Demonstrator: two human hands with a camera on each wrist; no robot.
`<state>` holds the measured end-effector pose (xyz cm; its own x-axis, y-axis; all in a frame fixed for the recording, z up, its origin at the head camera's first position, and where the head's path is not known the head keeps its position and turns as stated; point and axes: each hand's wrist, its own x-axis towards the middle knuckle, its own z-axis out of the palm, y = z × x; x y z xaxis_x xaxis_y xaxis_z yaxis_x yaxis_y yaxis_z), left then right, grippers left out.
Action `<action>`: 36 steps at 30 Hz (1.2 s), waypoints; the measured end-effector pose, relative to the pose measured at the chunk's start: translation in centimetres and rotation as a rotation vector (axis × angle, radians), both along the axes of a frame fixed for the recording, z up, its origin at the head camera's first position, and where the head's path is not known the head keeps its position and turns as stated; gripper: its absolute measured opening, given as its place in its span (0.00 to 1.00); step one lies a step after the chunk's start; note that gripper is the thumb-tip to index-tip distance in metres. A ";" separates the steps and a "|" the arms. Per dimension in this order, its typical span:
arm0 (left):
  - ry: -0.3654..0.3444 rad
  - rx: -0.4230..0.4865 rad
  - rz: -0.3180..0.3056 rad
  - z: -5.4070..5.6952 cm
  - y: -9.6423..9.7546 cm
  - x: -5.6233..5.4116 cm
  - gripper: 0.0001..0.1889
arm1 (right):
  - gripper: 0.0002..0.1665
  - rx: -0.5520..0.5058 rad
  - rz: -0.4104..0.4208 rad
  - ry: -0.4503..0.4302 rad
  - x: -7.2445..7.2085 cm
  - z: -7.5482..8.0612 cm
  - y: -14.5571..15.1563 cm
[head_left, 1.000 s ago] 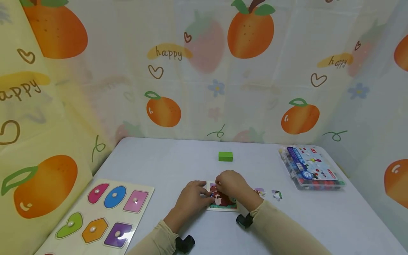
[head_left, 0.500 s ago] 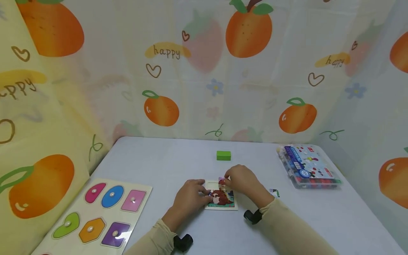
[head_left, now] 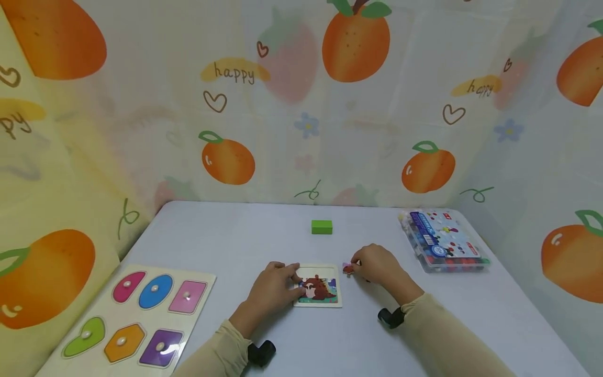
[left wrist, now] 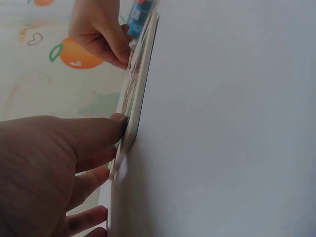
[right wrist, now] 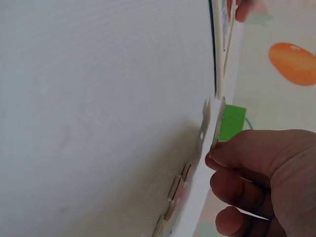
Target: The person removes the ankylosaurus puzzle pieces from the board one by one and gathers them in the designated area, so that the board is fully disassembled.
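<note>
A small framed jigsaw puzzle [head_left: 325, 270] lies on the table, showing a brown dinosaur-like picture in its lower part and a bare pale strip along the top. My left hand [head_left: 270, 288] holds its left edge, with the thumb [left wrist: 111, 129] on the rim. To the right of the frame, my right hand [head_left: 380, 268] pinches a small puzzle piece [head_left: 347, 269], pink and red, between thumb and index finger. Edge-on in the right wrist view, this held piece [right wrist: 220, 118] stands above the tabletop. Below that hand lie several loose puzzle pieces [right wrist: 175, 190].
A green block [head_left: 322, 226] sits behind the puzzle. At the back right stands a clear plastic case [head_left: 445, 241] with a printed lid. A knobbed shape board [head_left: 162, 317] lies at the left. Fruit-print cloth [head_left: 282, 131] walls surround the white table [head_left: 226, 230].
My right hand has moved from over the puzzle's top to its right, carrying the piece off the frame. My left hand stays at the frame's left edge. The head view has shifted slightly.
</note>
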<state>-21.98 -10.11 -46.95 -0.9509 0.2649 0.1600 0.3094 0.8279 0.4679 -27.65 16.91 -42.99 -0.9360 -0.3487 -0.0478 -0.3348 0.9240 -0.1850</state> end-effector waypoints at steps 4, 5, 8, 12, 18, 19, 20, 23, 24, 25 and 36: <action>-0.002 -0.034 0.007 0.0 -0.3 0.0 0.17 | 0.08 -0.001 0.016 0.007 0.1 -0.3 0.2; 0.002 -0.041 0.009 0.0 -0.4 0.0 0.15 | 0.08 0.002 0.018 0.017 0.1 -0.4 0.2; 0.000 -0.058 0.009 0.0 -0.7 -0.1 0.12 | 0.08 0.013 0.019 0.037 0.1 -0.4 0.1; -0.017 -0.070 0.009 0.2 -1.2 -0.2 0.13 | 0.08 0.017 0.008 0.018 -0.1 -0.6 0.1; -0.021 -0.052 -0.006 0.5 -1.6 0.0 0.13 | 0.10 -0.008 0.008 0.017 0.1 -0.3 -0.3; -0.012 -0.047 -0.014 0.6 -1.6 0.0 0.12 | 0.10 -0.023 0.008 0.021 0.3 -0.1 -0.6; -0.003 -0.044 -0.021 0.6 -1.6 0.0 0.11 | 0.10 -0.039 0.012 0.028 0.5 0.0 -0.9; 0.026 -0.020 -0.045 0.7 -1.5 -0.1 0.10 | 0.12 -0.085 0.020 0.008 1.4 0.3 -1.9; 0.034 -0.009 -0.057 0.7 -1.4 -0.2 0.09 | 0.12 -0.095 0.026 -0.012 1.7 0.4 -2.3; 0.037 0.008 -0.070 0.7 -1.2 -0.2 0.09 | 0.12 -0.106 0.041 -0.027 2.0 0.4 -2.6; 0.087 0.019 -0.176 -0.2 0.3 -0.6 0.15 | 0.14 -0.176 0.177 -0.065 3.3 -0.5 -4.2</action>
